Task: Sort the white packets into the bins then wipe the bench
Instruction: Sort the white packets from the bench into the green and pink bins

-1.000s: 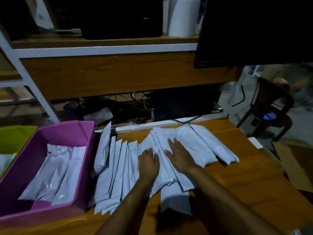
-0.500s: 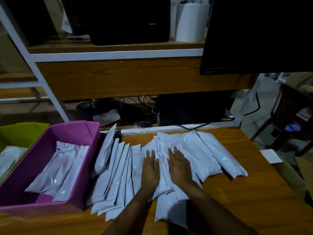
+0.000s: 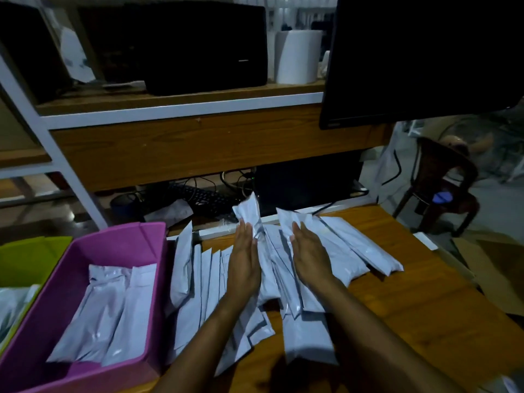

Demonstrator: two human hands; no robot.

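While both forearms reach in from the near edge of the bench (image 3: 425, 307), the left hand (image 3: 244, 268) and right hand (image 3: 310, 260) lie among the white packets (image 3: 348, 251) with fingers straight and palms turned toward each other, a few packets pressed between them; the far ends of those stand tilted up off the wood. More packets overlap in a row toward the left edge, one leaning against the pink bin (image 3: 136, 245), which holds several. A green bin (image 3: 31, 259) sits just beside it at the left. Past the far edge stands a shelf (image 3: 181, 109) with a paper roll (image 3: 297, 56)
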